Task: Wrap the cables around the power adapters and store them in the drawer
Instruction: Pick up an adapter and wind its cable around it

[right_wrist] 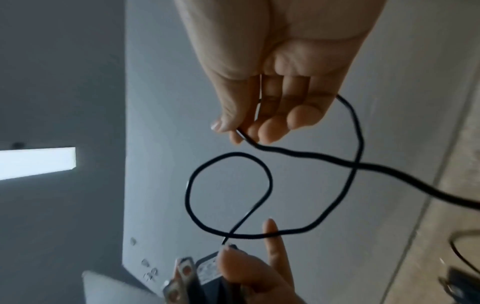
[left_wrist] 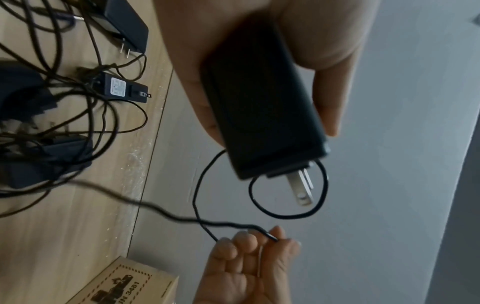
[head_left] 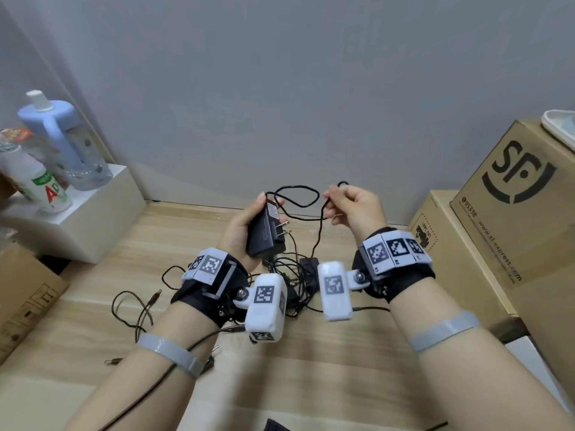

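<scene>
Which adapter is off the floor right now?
The black adapter gripped in the left hand, prongs showing, its cable pinched by the right hand. The other adapters lie tangled on the wooden floor.

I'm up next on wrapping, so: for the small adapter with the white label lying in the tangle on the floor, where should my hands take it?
Probably across the long sides of the small adapter, coming from above. It lies flat with its white label showing, prongs pointing off one short end and its cable leaving the other, so both ends are awkward. Loose cables cross around it; lift slowly.
</scene>
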